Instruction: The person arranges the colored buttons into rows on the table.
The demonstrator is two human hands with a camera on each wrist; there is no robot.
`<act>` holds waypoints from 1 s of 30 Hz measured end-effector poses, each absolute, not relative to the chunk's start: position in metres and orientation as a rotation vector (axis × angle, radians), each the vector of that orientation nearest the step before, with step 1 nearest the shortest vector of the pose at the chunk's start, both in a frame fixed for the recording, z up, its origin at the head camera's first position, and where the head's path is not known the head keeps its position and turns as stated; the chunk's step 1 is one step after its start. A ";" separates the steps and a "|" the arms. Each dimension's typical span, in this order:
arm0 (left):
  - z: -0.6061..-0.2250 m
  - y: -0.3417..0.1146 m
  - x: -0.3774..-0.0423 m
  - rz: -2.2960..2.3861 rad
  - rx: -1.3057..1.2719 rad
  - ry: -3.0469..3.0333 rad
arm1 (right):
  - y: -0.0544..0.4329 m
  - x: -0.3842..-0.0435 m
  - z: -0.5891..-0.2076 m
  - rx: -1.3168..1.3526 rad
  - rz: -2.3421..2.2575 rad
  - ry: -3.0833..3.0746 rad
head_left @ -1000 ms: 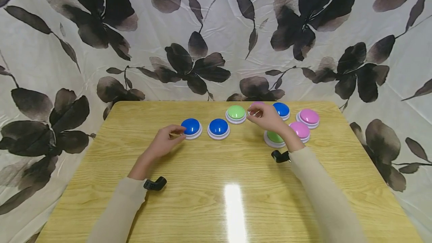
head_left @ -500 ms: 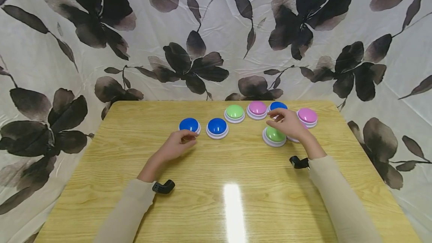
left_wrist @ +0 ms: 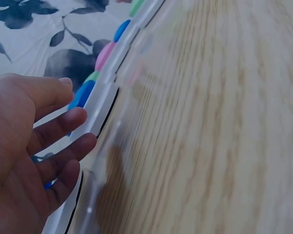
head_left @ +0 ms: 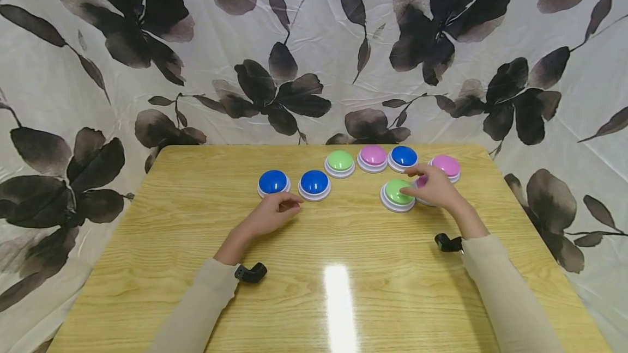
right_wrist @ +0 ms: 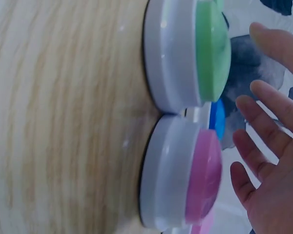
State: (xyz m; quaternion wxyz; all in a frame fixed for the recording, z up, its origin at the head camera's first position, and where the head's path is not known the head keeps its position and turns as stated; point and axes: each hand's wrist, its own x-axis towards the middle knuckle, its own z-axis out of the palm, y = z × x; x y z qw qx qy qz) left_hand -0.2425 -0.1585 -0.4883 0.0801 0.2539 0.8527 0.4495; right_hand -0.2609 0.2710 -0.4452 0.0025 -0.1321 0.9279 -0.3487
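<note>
My left hand (head_left: 269,215) hovers just in front of two dome-shaped push buttons, a left blue button (head_left: 272,180) and a right blue button (head_left: 314,182), both on white bases. Its fingers are loosely bent with nothing between them, as the left wrist view shows. At the right, my right hand (head_left: 435,187) hangs over the front green button (head_left: 397,192) and a pink button (right_wrist: 204,175) beside it, which it partly hides in the head view. In the right wrist view its relaxed fingers are spread apart from the domes and hold nothing.
Behind stand a rear green button (head_left: 339,160), a rear pink button (head_left: 372,156), a rear blue button (head_left: 403,156) and a far-right pink button (head_left: 445,165). All sit on a wooden table (head_left: 294,287) against a floral cloth (head_left: 206,59).
My left hand has moved right, from beside the left blue button to before the pair. My right hand has drifted right and nearer, from the rear pink button to the front green one.
</note>
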 end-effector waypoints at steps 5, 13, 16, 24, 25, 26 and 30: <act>-0.490 -0.154 -0.242 1.342 0.770 2.542 | 0.276 -0.260 -0.452 -0.484 -1.073 2.934; -0.491 -0.150 -0.241 1.335 0.775 2.546 | 0.282 -0.264 -0.464 -0.474 -1.007 2.930; -0.491 -0.148 -0.240 1.327 0.778 2.548 | 0.284 -0.265 -0.467 -0.454 -1.001 2.914; -0.493 -0.142 -0.241 1.309 0.813 2.537 | 0.282 -0.263 -0.471 -0.405 -0.889 2.919; -0.494 -0.141 -0.242 1.311 0.816 2.533 | 0.282 -0.263 -0.472 -0.402 -0.879 2.920; -0.494 -0.141 -0.242 1.313 0.815 2.531 | 0.281 -0.263 -0.472 -0.402 -0.864 2.922; -0.494 -0.140 -0.242 1.312 0.815 2.520 | 0.278 -0.262 -0.473 -0.404 -0.824 2.927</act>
